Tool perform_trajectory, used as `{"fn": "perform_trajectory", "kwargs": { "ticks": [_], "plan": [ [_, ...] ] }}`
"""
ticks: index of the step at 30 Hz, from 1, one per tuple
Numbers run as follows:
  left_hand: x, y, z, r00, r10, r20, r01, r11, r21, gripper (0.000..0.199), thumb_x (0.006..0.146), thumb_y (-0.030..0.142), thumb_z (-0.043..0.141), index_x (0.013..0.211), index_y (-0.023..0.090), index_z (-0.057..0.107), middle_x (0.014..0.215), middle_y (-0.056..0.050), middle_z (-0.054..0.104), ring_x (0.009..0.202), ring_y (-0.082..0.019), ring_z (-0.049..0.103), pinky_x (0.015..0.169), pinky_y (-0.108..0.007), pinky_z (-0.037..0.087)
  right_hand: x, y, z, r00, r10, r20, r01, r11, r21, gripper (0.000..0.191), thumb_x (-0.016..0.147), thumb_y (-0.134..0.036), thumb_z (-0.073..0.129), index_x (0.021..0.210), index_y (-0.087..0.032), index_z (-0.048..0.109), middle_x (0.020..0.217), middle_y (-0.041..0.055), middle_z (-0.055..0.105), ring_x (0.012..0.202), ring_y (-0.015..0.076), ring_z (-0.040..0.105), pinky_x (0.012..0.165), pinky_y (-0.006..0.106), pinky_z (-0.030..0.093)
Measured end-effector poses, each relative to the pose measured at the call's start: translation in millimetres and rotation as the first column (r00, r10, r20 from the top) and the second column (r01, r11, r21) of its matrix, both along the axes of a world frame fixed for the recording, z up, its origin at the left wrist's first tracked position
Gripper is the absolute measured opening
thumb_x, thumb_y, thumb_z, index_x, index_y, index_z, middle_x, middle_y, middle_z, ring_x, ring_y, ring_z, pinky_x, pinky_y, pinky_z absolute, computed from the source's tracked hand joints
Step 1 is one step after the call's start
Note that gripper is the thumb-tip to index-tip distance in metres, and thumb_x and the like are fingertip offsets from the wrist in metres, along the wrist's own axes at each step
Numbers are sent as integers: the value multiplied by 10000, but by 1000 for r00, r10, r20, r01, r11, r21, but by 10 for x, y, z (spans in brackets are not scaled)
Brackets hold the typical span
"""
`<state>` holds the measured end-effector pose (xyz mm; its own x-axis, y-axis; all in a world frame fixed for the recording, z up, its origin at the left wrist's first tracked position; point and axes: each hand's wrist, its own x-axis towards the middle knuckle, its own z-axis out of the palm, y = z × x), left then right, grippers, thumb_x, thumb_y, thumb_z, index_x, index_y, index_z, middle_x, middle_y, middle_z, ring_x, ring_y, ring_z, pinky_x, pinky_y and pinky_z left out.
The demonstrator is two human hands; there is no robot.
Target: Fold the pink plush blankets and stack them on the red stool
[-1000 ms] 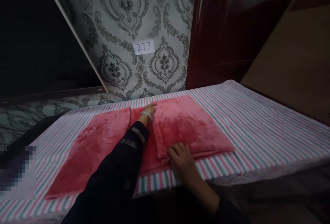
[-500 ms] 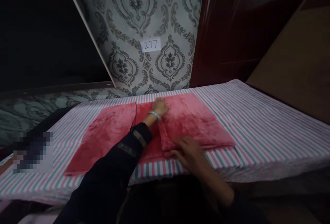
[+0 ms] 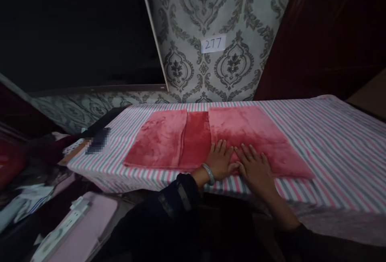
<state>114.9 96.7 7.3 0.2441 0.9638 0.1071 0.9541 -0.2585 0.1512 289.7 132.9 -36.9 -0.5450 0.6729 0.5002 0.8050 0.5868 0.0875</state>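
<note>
A pink-red plush cloth (image 3: pixel 196 137) lies on the striped table cover, its left and right sides folded inward with a darker strip showing between them. My left hand (image 3: pixel 220 159), with a bracelet at the wrist, rests flat on the near left part of the right fold, fingers spread. Just right of it, my right hand (image 3: pixel 256 167) lies on the same fold with its fingers apart. The two thumbs meet or nearly meet. Neither hand grips the cloth.
The striped cover (image 3: pixel 340 149) extends right. A pixelated dark item (image 3: pixel 98 140) lies at the table's left end. Behind are a dark screen (image 3: pixel 81 33) and a wall label (image 3: pixel 213 44). A white power strip (image 3: pixel 64 230) sits low at the left.
My left hand has come from the far edge of the cloth to the near side, beside my right hand. Both now lie flat. The view has shifted, showing more at the left.
</note>
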Motion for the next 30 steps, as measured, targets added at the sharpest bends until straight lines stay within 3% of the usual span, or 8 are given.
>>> {"fn": "perform_trajectory", "kwargs": {
  "ticks": [4, 6, 8, 11, 14, 19, 26, 30],
  "plan": [
    [-244, -66, 249, 977, -149, 152, 158, 986, -48, 495, 1035, 488, 439, 1410, 201, 586, 1539, -130, 535, 1453, -270, 461, 1194, -458, 393, -9, -28, 69, 999, -38, -2, 38, 999, 10, 470, 1040, -272, 384, 1461, -230, 586, 1531, 97, 544, 1407, 321, 476, 1103, 548, 400],
    [-493, -121, 450, 974, -120, 193, 127, 992, -25, 389, 1036, 399, 460, 1328, 213, 638, 1435, -101, 624, 1356, -234, 553, 1144, -387, 444, -16, -36, 67, 999, -37, -5, 37, 999, 17, 470, 1054, -289, 357, 1458, -220, 589, 1519, 102, 555, 1399, 324, 483, 1098, 553, 403],
    [-779, -151, 658, 986, 107, 127, -110, 994, 17, 354, 1018, 352, 493, 1284, 176, 647, 1346, -128, 659, 1292, -259, 590, 1111, -393, 463, -20, -36, 51, 999, -39, -14, 39, 999, 15, 470, 1059, -296, 348, 1455, -222, 591, 1516, 98, 559, 1397, 323, 486, 1098, 552, 402],
    [-1127, -135, 834, 862, 505, -34, -504, 863, 39, 457, 959, 364, 592, 1333, 101, 575, 1344, -204, 611, 1260, -324, 598, 1045, -414, 496, -27, -28, 33, 999, -42, -28, 42, 999, 6, 468, 1061, -302, 345, 1448, -226, 596, 1509, 94, 568, 1393, 318, 492, 1098, 547, 399],
    [-1266, -76, 759, 787, 611, -82, -616, 785, -68, 535, 923, 338, 634, 1376, 78, 517, 1365, -229, 588, 1241, -334, 619, 1014, -395, 504, -35, -23, 32, 999, -42, -35, 42, 999, 2, 471, 1060, -302, 337, 1444, -226, 601, 1504, 96, 573, 1393, 318, 487, 1096, 546, 397],
    [-1331, 60, 535, 769, 638, -44, -638, 759, -128, 425, 949, 140, 489, 1363, 58, 541, 1298, -251, 647, 1201, -301, 664, 983, -367, 511, -46, -14, 22, 999, -31, -43, 32, 999, 27, 475, 1059, -300, 334, 1439, -218, 607, 1499, 103, 576, 1382, 319, 494, 1095, 542, 392],
    [-1650, 245, 847, 790, 612, 38, -596, 781, -187, 305, 867, 119, 577, 1138, 122, 718, 1143, -136, 765, 1075, -231, 715, 878, -254, 522, -64, 7, -22, 996, -28, -80, 31, 999, 34, 463, 1044, -291, 364, 1424, -235, 623, 1489, 98, 587, 1378, 321, 499, 1086, 540, 399],
    [-1520, 303, 911, 825, 559, 88, -547, 827, -127, 377, 914, 117, 493, 1245, 148, 671, 1242, -98, 741, 1135, -190, 684, 930, -235, 494, -67, 21, -44, 994, -12, -109, 17, 999, 43, 472, 1028, -284, 391, 1453, -270, 597, 1490, 79, 589, 1389, 315, 489, 1097, 538, 393]
  ]
}}
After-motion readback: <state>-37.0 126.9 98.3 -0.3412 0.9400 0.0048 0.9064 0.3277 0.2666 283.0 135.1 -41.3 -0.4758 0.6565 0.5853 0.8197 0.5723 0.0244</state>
